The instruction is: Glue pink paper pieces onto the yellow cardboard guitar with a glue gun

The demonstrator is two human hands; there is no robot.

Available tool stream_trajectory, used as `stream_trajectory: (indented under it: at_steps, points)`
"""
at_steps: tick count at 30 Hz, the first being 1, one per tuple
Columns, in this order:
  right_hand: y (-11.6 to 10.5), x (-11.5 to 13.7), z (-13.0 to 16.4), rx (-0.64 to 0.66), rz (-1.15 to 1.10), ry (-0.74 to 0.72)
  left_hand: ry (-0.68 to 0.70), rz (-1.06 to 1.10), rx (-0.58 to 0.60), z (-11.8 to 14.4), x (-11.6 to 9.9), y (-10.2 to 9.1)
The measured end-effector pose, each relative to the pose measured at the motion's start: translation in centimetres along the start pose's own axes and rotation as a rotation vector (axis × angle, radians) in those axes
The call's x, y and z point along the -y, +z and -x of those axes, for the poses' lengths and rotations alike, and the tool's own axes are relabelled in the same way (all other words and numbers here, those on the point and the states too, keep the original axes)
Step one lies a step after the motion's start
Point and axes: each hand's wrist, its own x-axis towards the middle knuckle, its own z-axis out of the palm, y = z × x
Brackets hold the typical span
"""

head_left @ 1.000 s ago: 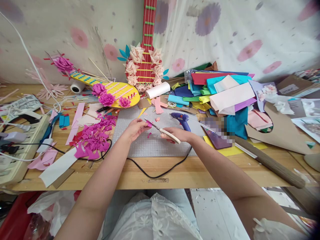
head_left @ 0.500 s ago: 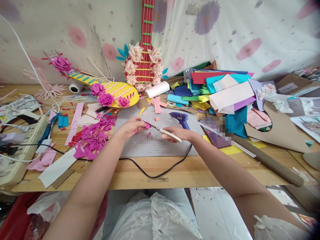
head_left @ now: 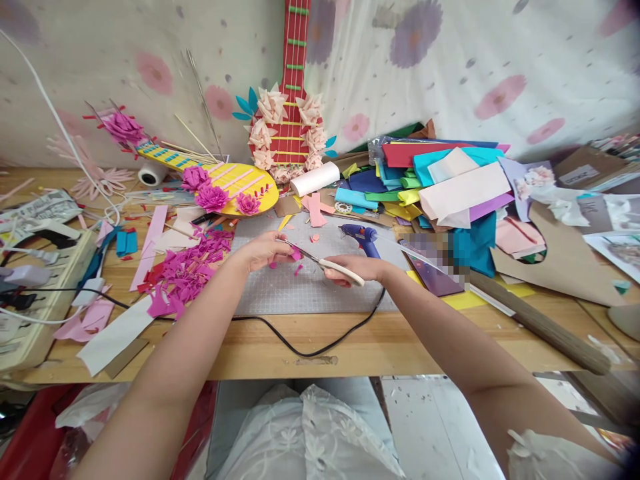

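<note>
Over the grey cutting mat [head_left: 310, 287], near its far left part, the left hand [head_left: 263, 250] pinches a small magenta foam piece [head_left: 295, 253] between thumb and fingertips, the digits pressed together on it. The right hand [head_left: 357, 268] is wrapped around the cream handles of the scissors [head_left: 327, 261], whose blades point left and meet the piece; whether the blades are parted or closed is too small to tell.

The piece looks very light, thin and soft, so it probably bends and flutters under the blade unless held close to the cut. A pinch right beside the cutting line, on the side away from the blades, seems the safest hold; a hard squeeze would likely crease it. Tiny offcuts [head_left: 298, 269] lie on the mat just below the hands.

To the left lies a heap of cut magenta petals [head_left: 187, 277], well apart from the hands. A blue glue gun [head_left: 363, 237] rests just beyond the right hand, its black cord [head_left: 300, 343] looping along the wooden table [head_left: 400, 347]. Behind lie a yellow guitar [head_left: 235, 183] with magenta flowers and a stack of coloured sheets [head_left: 440, 180].
</note>
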Motion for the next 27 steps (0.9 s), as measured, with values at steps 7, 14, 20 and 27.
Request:
stream_trajectory:
  at_steps: [7,14,20,27]
  points:
    - [0.1,0.0,0.0,-0.016,-0.002,-0.003,-0.022,-0.048,0.028,0.2,-0.2,0.2]
    - [-0.1,-0.3,0.0,-0.025,-0.027,0.018,-0.074,-0.154,0.019,0.2,-0.5,-0.2]
    - [-0.2,-0.1,0.0,-0.039,-0.02,0.036,-0.095,-0.197,0.058,-0.1,-0.3,-0.9]
    - [-0.3,-1.3,-0.2,-0.19,-0.083,0.07,-0.02,-0.205,-0.023,-0.4,0.3,-1.0]
